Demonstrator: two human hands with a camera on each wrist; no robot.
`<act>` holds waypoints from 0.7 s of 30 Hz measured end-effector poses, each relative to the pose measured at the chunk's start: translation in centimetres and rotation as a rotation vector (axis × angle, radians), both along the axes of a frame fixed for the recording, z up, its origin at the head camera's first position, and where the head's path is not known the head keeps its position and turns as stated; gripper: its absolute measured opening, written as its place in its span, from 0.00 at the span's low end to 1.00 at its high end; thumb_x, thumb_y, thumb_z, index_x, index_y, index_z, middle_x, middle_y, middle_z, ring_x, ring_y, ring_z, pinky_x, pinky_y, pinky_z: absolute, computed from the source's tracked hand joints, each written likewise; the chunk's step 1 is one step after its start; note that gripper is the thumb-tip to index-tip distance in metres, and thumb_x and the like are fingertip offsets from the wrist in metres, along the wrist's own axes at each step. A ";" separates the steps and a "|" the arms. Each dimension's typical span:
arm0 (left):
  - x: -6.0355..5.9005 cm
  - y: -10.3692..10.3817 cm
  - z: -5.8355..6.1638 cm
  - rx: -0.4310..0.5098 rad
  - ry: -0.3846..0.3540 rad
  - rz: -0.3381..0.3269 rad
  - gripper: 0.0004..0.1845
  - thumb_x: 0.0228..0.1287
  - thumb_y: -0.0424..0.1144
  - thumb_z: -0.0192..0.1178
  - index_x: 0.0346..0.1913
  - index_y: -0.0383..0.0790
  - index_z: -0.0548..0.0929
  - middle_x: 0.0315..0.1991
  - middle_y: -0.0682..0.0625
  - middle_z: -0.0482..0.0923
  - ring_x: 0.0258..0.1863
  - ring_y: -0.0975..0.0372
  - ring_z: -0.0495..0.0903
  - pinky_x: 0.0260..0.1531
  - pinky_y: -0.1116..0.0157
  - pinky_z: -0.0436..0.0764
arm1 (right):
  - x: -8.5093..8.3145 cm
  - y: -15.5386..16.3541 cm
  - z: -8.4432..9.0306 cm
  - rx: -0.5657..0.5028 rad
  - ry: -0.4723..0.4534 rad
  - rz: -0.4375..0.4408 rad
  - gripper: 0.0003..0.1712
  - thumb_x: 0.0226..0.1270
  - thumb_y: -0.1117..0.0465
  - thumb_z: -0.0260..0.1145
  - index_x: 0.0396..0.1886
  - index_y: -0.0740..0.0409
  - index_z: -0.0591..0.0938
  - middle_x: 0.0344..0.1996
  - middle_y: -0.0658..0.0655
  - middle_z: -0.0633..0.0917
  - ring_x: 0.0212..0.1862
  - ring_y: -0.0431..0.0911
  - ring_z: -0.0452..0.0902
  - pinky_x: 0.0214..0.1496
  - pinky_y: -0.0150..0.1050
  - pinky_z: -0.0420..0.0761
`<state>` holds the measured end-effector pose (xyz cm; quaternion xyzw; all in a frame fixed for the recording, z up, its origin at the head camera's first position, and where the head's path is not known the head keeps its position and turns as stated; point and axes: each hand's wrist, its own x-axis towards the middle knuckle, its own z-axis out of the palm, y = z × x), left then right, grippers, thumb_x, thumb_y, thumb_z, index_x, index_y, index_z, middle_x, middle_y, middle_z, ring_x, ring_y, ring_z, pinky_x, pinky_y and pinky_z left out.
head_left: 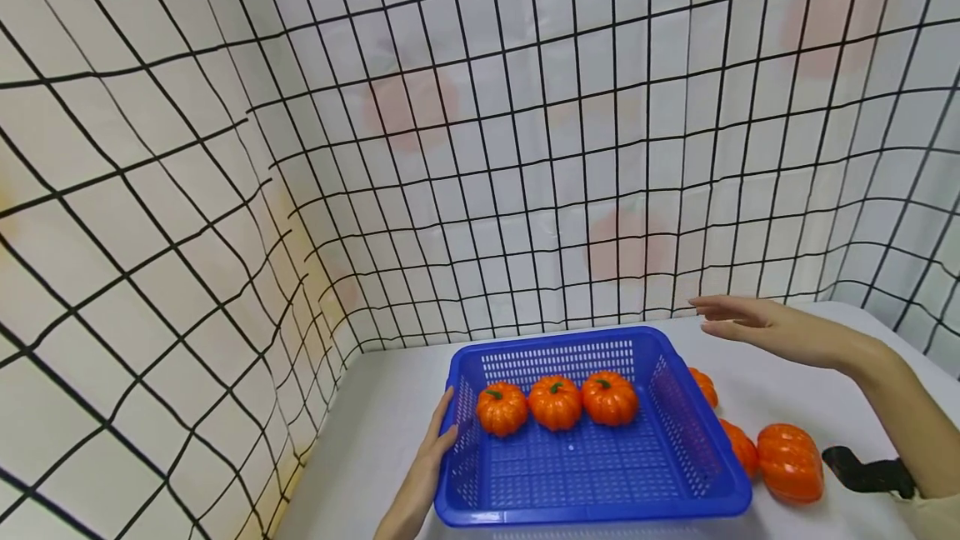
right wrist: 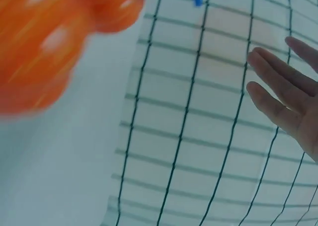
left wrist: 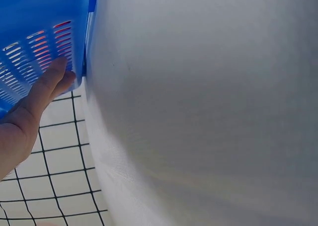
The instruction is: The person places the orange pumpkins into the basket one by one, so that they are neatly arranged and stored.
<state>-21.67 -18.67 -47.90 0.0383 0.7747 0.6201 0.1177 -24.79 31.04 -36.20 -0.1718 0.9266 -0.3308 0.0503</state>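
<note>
Left hand (head_left: 423, 473): lay flat against outer left wall of blue basket (head_left: 525, 507), fingers straight, gripping nothing; judged to be steadying basket on worktop (head_left: 375, 415). Same contact seen from left wrist view (left wrist: 37, 99), fingertips on slotted wall (left wrist: 39, 42).

Right hand (head_left: 757, 325): hovered open above basket's right rim, palm down, fingers extended, holding nothing, touching nothing; well above pumpkins outside. Seen likewise in right wrist view (right wrist: 288, 97), fingers spread before netting.

Pumpkins in basket (head_left: 555, 402): three, orange, upright, green stems up, ranged side by side along far wall, touching or nearly so.

Pumpkins outside (head_left: 789, 463): three at least, on worktop just right of basket; two partly hidden behind basket wall, the largest lying on its side. One blurred orange shape (right wrist: 44, 42) close to right wrist camera.

Black strap (head_left: 870, 473): worn at right wrist.

Backdrop (head_left: 480, 148): white sheet behind black netting, faint orange patches.

Brands, labels, writing: none legible on anything.
</note>
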 end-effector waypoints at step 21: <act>0.2 0.1 0.1 -0.002 -0.003 -0.001 0.34 0.81 0.56 0.43 0.84 0.65 0.46 0.86 0.40 0.35 0.82 0.32 0.36 0.74 0.25 0.40 | 5.6 6.4 -9.0 0.188 0.085 -0.149 0.40 0.77 0.47 0.62 0.78 0.64 0.63 0.64 0.78 0.77 0.59 0.72 0.75 0.44 0.69 0.80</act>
